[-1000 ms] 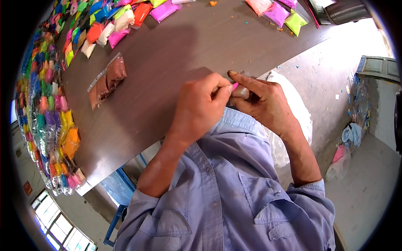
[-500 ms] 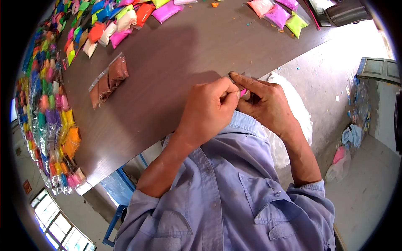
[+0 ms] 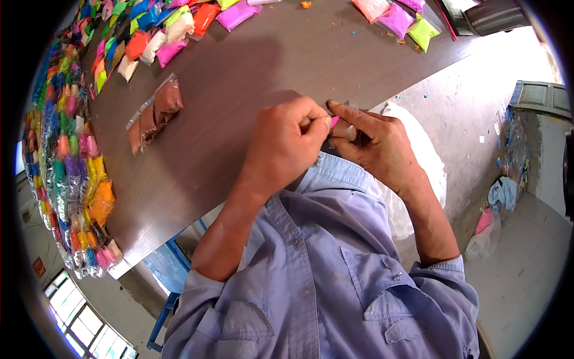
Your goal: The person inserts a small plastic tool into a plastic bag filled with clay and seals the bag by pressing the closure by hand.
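Observation:
Near the table edge, both hands meet over a small brownish piece (image 3: 345,131) with a bright pink bit (image 3: 334,122) beside it. My right hand (image 3: 372,133) holds the brownish piece between thumb and fingers. My left hand (image 3: 294,130) is closed in a pinch at the pink bit; what lies within its fingers is mostly hidden. On the table (image 3: 221,131), left of the hands, lies a clear packet of brown material (image 3: 156,113).
Colourful packets (image 3: 170,36) pile at the upper left, with long wrapped rows (image 3: 72,173) down the left edge. More packets (image 3: 394,23) and a dark cylinder (image 3: 496,17) stand at the upper right. A white plastic bag (image 3: 427,161) hangs beyond the table edge.
My left hand moved right toward my right hand, then back left and slightly up, showing the brownish piece again. My right hand has stayed nearly still.

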`<state>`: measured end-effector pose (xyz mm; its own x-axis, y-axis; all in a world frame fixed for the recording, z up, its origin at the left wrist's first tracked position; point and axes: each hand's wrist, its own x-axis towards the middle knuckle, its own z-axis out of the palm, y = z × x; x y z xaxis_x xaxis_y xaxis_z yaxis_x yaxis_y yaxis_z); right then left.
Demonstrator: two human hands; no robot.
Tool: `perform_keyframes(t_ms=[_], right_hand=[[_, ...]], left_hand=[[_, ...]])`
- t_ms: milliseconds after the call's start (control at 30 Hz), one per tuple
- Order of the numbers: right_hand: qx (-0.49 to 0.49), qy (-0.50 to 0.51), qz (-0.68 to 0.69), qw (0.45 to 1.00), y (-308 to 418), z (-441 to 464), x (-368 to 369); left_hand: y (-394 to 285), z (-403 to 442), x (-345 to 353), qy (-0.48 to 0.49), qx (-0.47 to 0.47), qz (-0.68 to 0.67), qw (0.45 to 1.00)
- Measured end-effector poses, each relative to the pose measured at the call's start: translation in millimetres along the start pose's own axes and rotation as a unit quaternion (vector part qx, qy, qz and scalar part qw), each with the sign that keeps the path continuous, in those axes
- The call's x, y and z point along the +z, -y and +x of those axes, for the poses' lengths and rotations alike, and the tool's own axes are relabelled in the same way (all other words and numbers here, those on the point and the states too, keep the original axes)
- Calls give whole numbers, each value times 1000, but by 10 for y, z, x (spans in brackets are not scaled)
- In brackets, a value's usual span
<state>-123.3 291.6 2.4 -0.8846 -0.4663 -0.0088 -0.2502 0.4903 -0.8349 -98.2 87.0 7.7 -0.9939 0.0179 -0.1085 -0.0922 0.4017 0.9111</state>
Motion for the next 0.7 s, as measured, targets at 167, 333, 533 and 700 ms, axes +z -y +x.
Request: perform_keyframes(t_ms=[167,333,533,700], right_hand=[[15,13,-14,1000,0,7,-15],[23,16,-17,999,23,3,-26],[23,17,-5,1000,-13,0,-18],[57,11,115,992,-54,-59,41]], left_hand=[[-141,-90,84,21,13,6,1000],[-89,-40,94,-14,44,-4,999],[-64,-145,29,-3,75,32,997],[99,-169,-181,-40,40,1,998]])
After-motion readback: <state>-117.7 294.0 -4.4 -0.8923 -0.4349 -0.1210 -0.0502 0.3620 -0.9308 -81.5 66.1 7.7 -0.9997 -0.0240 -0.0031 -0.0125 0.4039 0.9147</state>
